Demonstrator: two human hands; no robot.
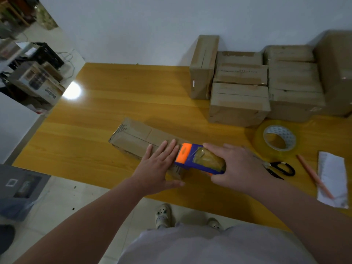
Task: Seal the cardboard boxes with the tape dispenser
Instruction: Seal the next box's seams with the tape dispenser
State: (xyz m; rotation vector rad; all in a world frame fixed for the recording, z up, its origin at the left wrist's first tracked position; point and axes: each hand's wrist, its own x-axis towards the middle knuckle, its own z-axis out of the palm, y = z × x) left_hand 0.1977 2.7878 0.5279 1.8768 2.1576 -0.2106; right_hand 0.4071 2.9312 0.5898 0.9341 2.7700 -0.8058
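A long, low cardboard box (136, 139) lies slantwise on the yellow wooden table (118, 96), its near end close to the front edge. My left hand (158, 166) presses flat on that near end, fingers straight. My right hand (236, 166) grips a blue and orange tape dispenser (198, 159) loaded with clear tape. The dispenser's orange toothed head sits on the box top, right beside my left fingertips.
Several sealed cardboard boxes (240, 92) are stacked at the back right against the white wall. A spare roll of clear tape (276, 138), black scissors (280, 169), a pencil (314, 176) and a paper slip (333, 180) lie right of my right hand.
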